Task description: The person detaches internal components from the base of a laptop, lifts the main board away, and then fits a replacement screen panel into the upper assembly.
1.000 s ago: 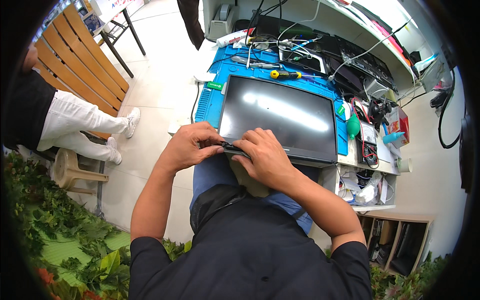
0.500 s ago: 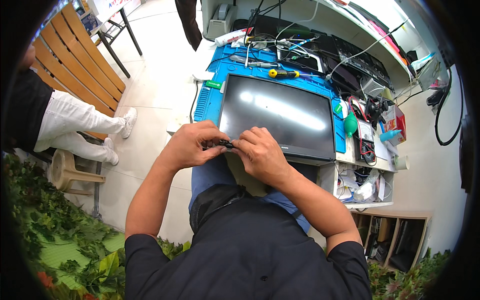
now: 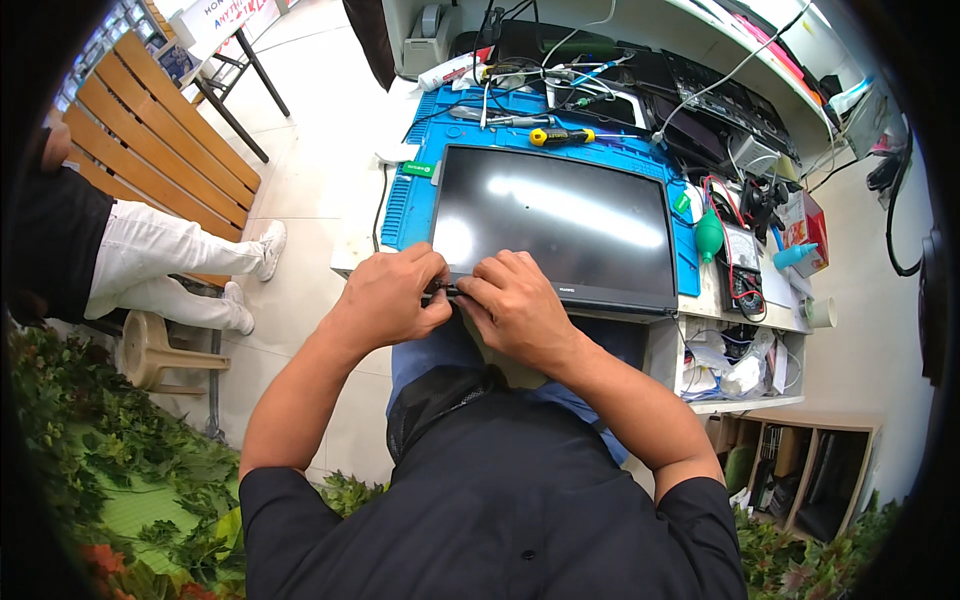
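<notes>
My left hand [image 3: 393, 300] and my right hand [image 3: 517, 306] meet just off the front left corner of a dark screen panel [image 3: 560, 235]. Between their fingertips is a small, thin black piece [image 3: 449, 290], pinched from both sides. Fingers cover most of it, so its exact kind is hidden. The panel lies face up on a blue work mat [image 3: 432, 130], with ceiling light reflected in its glossy surface. Both hands are closed, thumbs against index fingers.
Behind the panel lie a yellow-and-black screwdriver [image 3: 562, 137], cables and tools. To the right are a green air blower [image 3: 708, 236], a multimeter [image 3: 743, 262] and a light-blue bottle [image 3: 795, 254]. A seated person in white trousers [image 3: 170, 245] is at left, beside a beige stool [image 3: 150, 350].
My left fingers have curled in more tightly around the black piece, and less of it shows. The whole view has shifted slightly; the panel stays in its place on the mat.
</notes>
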Motion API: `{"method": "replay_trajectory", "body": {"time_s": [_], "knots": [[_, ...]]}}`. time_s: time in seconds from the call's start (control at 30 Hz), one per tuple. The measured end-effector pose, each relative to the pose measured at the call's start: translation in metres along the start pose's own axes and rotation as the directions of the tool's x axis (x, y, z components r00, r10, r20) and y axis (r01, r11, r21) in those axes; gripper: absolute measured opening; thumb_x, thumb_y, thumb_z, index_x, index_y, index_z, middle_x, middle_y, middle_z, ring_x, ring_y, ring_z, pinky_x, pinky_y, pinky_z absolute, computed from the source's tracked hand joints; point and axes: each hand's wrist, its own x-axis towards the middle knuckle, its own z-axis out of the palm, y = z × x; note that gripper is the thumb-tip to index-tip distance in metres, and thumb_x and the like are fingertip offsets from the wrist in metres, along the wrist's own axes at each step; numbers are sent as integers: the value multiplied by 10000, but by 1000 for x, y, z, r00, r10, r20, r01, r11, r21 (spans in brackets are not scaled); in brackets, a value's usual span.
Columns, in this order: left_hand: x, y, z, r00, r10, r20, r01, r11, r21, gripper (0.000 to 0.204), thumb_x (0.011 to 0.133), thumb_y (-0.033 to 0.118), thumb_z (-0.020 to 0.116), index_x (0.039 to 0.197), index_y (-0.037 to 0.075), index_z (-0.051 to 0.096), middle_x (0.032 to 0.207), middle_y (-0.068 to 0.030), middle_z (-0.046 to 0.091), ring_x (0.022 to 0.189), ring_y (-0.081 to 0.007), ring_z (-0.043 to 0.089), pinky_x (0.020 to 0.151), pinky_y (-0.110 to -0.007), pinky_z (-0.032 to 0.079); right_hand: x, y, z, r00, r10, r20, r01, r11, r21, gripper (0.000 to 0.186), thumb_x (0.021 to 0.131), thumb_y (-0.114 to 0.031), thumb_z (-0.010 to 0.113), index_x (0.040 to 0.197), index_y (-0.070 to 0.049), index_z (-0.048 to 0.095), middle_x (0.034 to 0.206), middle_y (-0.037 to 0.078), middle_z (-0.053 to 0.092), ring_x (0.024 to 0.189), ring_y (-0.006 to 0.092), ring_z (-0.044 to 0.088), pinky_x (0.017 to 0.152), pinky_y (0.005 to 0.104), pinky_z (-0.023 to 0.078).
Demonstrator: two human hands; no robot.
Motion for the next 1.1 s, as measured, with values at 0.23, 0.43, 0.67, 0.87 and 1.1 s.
{"method": "replay_trajectory", "body": {"time_s": [0.23,0.43,0.67,0.87,1.1], "knots": [[0,-21,-10,993,70,93,-43,963,-267,192,838,27,842,1011,52,762,947,-54,718,748,-221,722,678,-339,598,-3,4,7,995,-94,-27,92,992,-84,211,913,-126,793,1065,18,771,960,87,659,933,269,622,880,416,492],[-2,-26,-4,995,67,70,-43,952,-303,289,803,55,921,1057,76,786,969,-40,710,749,-190,691,661,-326,581,-5,4,2,995,-100,-12,98,990,-101,272,891,-121,835,1125,8,781,960,98,674,926,286,647,879,423,513],[-6,-28,8,997,70,-21,-73,924,-375,306,797,68,953,1071,86,817,938,-29,698,703,-156,655,635,-308,543,-2,4,1,992,-128,1,126,980,-152,206,882,-95,760,1063,4,762,927,80,658,908,253,638,860,396,517],[-8,-35,17,987,130,-96,-156,925,-345,285,793,120,947,1042,114,808,937,-42,723,755,-238,728,669,-359,587,-3,9,4,973,-229,0,223,948,-227,203,876,-69,778,1055,25,769,883,76,650,867,250,646,833,402,540],[-3,-36,16,987,144,-73,-160,929,-335,273,786,130,939,1038,126,834,899,-33,728,760,-244,735,674,-364,585,1,14,4,959,-283,18,281,939,-199,143,873,-43,772,997,28,763,842,68,625,842,239,634,801,396,541]]}}
